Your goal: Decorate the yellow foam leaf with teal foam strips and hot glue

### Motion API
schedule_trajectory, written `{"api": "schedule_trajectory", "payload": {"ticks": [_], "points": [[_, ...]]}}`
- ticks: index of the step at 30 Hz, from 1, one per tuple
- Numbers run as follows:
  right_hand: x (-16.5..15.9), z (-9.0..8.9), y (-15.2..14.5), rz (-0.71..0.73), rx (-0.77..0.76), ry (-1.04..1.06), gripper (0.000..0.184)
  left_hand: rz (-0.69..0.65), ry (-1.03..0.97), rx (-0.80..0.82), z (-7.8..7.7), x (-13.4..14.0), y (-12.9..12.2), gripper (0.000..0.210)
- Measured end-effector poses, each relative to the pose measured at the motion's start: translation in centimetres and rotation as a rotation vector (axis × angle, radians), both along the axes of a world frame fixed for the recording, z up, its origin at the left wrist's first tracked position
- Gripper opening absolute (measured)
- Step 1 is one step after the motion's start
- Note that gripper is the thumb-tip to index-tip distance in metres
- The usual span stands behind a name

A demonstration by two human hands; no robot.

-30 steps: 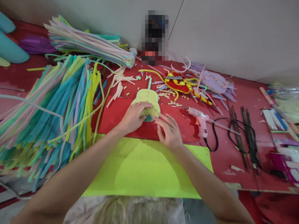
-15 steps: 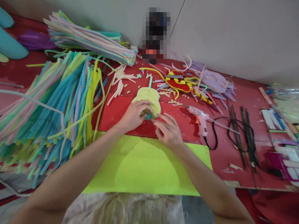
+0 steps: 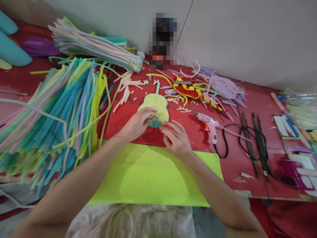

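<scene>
Currently, one yellow guitar-shaped pipe-cleaner piece lies on a red sheet, with one small green tuft at its near end. The left hand rests curled over its near left side; the right hand has its fingertips by the near right edge. Whether either is pinching anything cannot be told.

Beneath is a red desk, one lime-green sheet along its near edge, a grey wall behind. Two large pipe-cleaner bundles lie to the left, the pale one behind the blue-and-yellow one. One pink glue gun lies right of the hands, trailing a black cord. Beyond the yellow piece sits one red-and-yellow piece. The left hand hides part of the yellow piece.
</scene>
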State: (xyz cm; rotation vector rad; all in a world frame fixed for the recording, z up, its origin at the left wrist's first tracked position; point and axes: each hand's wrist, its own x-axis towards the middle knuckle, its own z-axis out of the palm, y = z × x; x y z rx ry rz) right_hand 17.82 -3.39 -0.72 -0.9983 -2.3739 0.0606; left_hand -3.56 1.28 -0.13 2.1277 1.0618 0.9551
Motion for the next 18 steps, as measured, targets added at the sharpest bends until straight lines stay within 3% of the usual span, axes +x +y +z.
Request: {"api": "schedule_trajectory", "payload": {"ticks": [8, 18], "points": [[0.15, -0.2, 0.16, 0.0, -0.005, 0.031, 0.035, 0.077, 0.266, 0.124, 0.71, -0.11, -0.82, 0.014], [0.6, 0.48, 0.3, -0.06, -0.042, 0.063, 0.042, 0.076, 0.337, 0.123, 0.67, 0.15, -0.79, 0.015]]}}
